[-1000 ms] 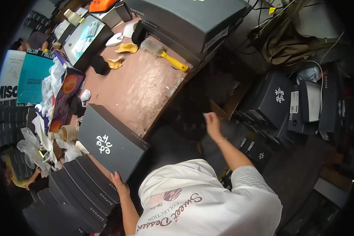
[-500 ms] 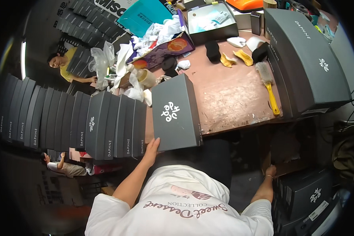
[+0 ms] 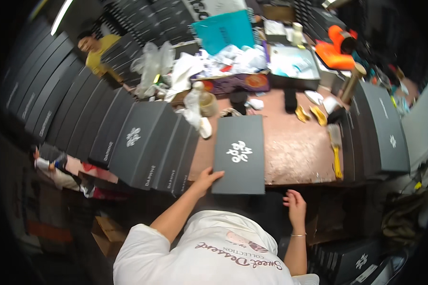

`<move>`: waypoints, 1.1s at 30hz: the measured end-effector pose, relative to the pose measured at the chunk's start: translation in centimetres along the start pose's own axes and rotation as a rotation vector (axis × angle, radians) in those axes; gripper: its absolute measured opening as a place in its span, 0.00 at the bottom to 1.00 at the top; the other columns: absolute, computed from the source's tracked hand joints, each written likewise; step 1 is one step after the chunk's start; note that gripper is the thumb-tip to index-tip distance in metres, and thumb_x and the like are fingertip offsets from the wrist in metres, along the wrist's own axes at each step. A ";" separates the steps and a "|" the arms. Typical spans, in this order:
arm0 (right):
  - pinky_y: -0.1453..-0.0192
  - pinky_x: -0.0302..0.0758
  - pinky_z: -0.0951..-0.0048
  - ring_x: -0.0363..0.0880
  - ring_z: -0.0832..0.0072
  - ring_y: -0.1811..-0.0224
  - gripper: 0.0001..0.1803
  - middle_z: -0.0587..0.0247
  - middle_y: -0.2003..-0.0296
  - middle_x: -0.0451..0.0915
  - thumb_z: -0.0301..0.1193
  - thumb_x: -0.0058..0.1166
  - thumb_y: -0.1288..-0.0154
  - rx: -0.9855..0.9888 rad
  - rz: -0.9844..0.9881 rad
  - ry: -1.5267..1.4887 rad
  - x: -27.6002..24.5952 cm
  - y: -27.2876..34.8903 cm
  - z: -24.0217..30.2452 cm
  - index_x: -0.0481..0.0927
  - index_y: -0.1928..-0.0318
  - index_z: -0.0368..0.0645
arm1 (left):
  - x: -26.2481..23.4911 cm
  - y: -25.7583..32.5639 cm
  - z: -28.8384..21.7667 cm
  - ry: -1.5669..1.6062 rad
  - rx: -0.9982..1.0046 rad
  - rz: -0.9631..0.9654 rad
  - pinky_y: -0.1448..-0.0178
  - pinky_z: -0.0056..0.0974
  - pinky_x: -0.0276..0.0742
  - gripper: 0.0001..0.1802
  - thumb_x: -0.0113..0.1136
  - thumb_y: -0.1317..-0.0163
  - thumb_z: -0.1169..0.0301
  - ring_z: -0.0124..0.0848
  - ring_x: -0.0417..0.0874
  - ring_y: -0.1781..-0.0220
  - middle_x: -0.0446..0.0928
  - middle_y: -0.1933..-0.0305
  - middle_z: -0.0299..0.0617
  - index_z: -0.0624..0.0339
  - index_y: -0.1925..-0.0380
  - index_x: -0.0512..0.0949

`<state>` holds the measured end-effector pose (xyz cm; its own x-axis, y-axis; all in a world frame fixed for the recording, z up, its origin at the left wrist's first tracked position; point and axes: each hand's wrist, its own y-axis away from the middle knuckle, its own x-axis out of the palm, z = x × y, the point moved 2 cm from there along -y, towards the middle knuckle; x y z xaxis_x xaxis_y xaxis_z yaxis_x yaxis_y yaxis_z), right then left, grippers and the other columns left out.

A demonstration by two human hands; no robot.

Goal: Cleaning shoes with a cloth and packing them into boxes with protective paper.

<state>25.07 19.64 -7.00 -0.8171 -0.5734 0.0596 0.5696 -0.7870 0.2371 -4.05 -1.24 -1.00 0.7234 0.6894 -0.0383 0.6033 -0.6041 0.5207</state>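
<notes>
A dark grey shoe box (image 3: 239,154) with white lettering on its lid lies at the front edge of the pinkish worktable (image 3: 297,147). My left hand (image 3: 209,181) grips its near left corner, with the fingertips over the lid's edge; the fingers underneath are hidden. To the right of the box, just off the table's front edge, my right hand (image 3: 296,205) hangs in the air with nothing in it and its fingers apart. A yellow-handled brush (image 3: 336,156) rests at the table's right side.
A long row of grey boxes (image 3: 150,142) stands at the left, and a large grey box stack (image 3: 380,128) at the right. Behind are a purple carton (image 3: 233,84) of crumpled paper, a teal lid (image 3: 226,33) and yellow pieces (image 3: 318,115). A person (image 3: 100,52) in yellow works far left.
My right hand has come up from the low shelf at the right to the table's front edge. My left hand stays on the shoe box. The whole view has shifted.
</notes>
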 end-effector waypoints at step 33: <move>0.63 0.73 0.59 0.76 0.52 0.68 0.11 0.55 0.68 0.76 0.37 0.58 0.40 -0.469 0.667 1.044 11.8 -6.0 12.6 0.78 0.67 0.41 | 6.7 -3.4 -7.8 -0.890 0.913 0.256 0.30 0.48 0.61 0.24 0.59 0.37 0.66 0.49 0.67 0.34 0.70 0.38 0.54 0.64 0.42 0.71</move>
<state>10.84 20.47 4.53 -0.0391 -0.6171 -0.7859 0.9817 -0.1706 0.0850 -3.86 8.55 3.61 0.6120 0.2273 -0.7575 0.1707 -0.9732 -0.1541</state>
